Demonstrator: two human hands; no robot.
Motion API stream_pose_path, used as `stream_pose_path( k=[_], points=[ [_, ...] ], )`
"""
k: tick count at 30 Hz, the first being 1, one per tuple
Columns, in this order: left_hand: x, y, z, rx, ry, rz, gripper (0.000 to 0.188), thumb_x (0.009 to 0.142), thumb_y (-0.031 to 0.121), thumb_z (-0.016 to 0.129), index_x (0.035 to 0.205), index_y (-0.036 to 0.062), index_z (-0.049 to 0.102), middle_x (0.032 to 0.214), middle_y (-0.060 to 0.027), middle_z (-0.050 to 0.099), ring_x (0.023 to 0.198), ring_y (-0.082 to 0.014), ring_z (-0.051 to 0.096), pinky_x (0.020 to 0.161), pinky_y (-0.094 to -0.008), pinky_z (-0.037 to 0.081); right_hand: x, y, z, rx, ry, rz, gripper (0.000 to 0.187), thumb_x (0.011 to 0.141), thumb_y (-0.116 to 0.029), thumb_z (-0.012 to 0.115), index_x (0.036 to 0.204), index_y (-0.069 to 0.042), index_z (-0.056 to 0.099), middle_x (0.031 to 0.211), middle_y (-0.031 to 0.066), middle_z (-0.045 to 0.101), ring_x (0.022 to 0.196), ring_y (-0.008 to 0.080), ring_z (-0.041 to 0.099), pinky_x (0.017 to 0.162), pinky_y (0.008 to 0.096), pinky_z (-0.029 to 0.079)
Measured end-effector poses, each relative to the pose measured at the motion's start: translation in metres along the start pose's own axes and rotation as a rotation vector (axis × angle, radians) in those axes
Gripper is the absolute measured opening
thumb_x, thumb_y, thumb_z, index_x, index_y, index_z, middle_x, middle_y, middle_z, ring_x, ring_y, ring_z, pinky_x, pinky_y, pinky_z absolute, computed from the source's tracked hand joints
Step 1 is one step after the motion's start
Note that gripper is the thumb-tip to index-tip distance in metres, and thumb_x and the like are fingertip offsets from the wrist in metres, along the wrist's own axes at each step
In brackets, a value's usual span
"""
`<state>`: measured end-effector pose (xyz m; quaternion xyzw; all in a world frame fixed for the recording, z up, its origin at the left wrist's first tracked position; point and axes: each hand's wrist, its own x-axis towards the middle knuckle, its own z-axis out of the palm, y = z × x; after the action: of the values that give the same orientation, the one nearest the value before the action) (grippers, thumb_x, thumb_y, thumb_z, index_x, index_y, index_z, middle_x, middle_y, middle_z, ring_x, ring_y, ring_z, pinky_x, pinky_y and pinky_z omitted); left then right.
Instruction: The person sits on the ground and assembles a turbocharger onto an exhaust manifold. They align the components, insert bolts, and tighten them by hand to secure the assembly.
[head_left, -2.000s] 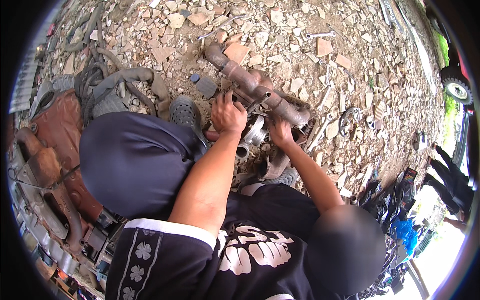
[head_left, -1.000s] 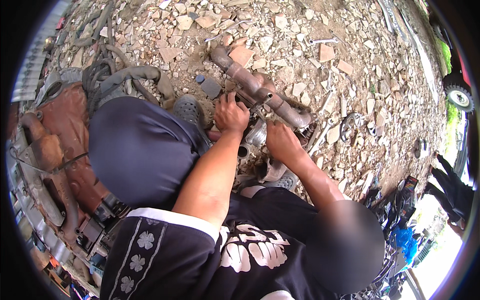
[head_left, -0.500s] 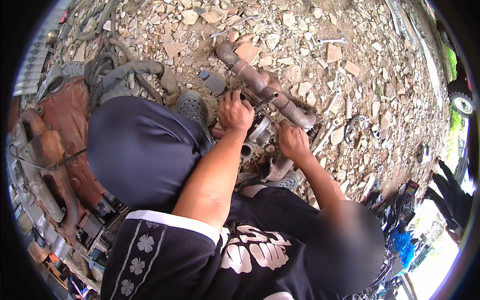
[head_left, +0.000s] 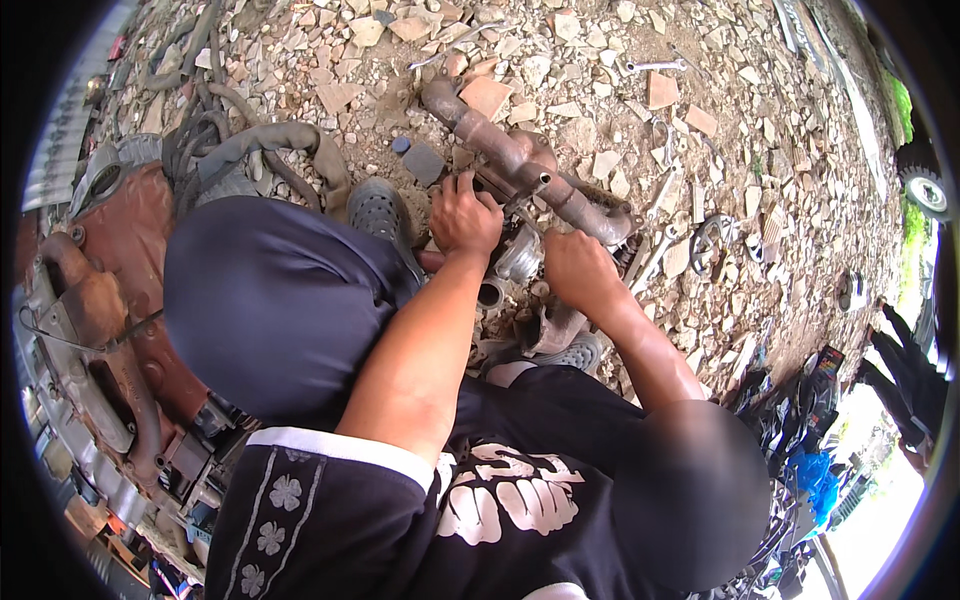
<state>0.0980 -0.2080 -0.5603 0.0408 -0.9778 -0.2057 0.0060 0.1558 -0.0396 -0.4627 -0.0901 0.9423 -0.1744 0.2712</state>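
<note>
A rusty exhaust manifold (head_left: 515, 155) lies slantwise on the stony ground, over a round silver metal housing (head_left: 520, 255). My left hand (head_left: 465, 215) is closed at the manifold's near left side. A dark metal bar with a round hollow end (head_left: 540, 183) sticks out beside its fingers; whether I grip the bar cannot be made out. My right hand (head_left: 582, 268) is closed in a fist just right of the silver housing, below the manifold's right end; its fingers hide whatever is in it. Below it, a rusty pipe piece (head_left: 557, 330) stands by my right clog (head_left: 580, 352).
Wrenches lie on the gravel to the right, among them a combination wrench (head_left: 655, 66) and a larger wrench (head_left: 655, 255). Beside them is a round metal part (head_left: 712, 245). At left sit a red-brown engine part (head_left: 135, 290) and a thick hose (head_left: 270, 138). My left clog (head_left: 378, 208) is near.
My right hand has turned and drawn in toward the silver housing, more of which now shows. The slim metal piece seen at its fingers is now out of sight. My left hand stays at the manifold.
</note>
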Motion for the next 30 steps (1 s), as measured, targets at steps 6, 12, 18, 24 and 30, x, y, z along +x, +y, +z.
stream_pose_path(
  k=[6, 12, 18, 24, 30],
  points=[
    [-0.002, -0.001, 0.004, -0.036, 0.032, 0.014, 0.032, 0.079, 0.013, 0.067, 0.111, 0.0075, 0.068, 0.109, -0.0169, 0.067, 0.1, -0.0387, 0.065, 0.084, -0.0495, 0.057, -0.005, 0.05, 0.007, 0.256, -0.134, 0.079, 0.024, 0.1, -0.017, 0.052, 0.11, 0.004, 0.06, 0.098, 0.0325, 0.069, 0.097, 0.047, 0.069, 0.086, 0.0529, 0.053],
    [0.0, 0.003, -0.001, -0.038, 0.007, -0.025, 0.033, 0.08, 0.013, 0.067, 0.113, 0.008, 0.069, 0.112, -0.0165, 0.067, 0.104, -0.0383, 0.065, 0.088, -0.0488, 0.056, -0.008, 0.057, 0.095, 0.058, 0.181, -0.076, 0.029, 0.103, -0.024, 0.055, 0.1, 0.005, 0.059, 0.094, 0.0329, 0.068, 0.089, 0.0546, 0.064, 0.084, 0.0586, 0.05],
    [-0.001, 0.0, 0.0, -0.017, 0.006, -0.021, 0.033, 0.081, 0.015, 0.068, 0.113, 0.008, 0.069, 0.112, -0.0167, 0.067, 0.103, -0.0383, 0.066, 0.087, -0.0486, 0.058, 0.018, 0.079, 0.129, 0.301, 0.203, 0.077, 0.026, 0.103, -0.017, 0.054, 0.121, 0.0, 0.061, 0.121, 0.0309, 0.058, 0.096, 0.0499, 0.066, 0.085, 0.0574, 0.052],
    [0.001, 0.004, -0.001, -0.026, -0.026, -0.023, 0.033, 0.082, 0.014, 0.067, 0.115, 0.0085, 0.068, 0.113, -0.0165, 0.067, 0.105, -0.0383, 0.065, 0.089, -0.0487, 0.057, 0.028, 0.111, 0.168, 0.102, 0.154, -0.053, 0.042, 0.105, -0.016, 0.048, 0.144, 0.0, 0.05, 0.146, 0.0323, 0.048, 0.127, 0.0503, 0.054, 0.105, 0.0522, 0.048],
    [0.001, 0.001, 0.0, -0.021, -0.02, -0.023, 0.034, 0.081, 0.015, 0.068, 0.115, 0.0084, 0.068, 0.115, -0.0162, 0.067, 0.106, -0.0378, 0.065, 0.088, -0.0483, 0.057, 0.028, 0.116, 0.153, 0.13, 0.066, -0.158, 0.047, 0.107, -0.018, 0.043, 0.15, 0.003, 0.045, 0.152, 0.033, 0.043, 0.137, 0.0495, 0.048, 0.114, 0.0514, 0.041]
  ],
)
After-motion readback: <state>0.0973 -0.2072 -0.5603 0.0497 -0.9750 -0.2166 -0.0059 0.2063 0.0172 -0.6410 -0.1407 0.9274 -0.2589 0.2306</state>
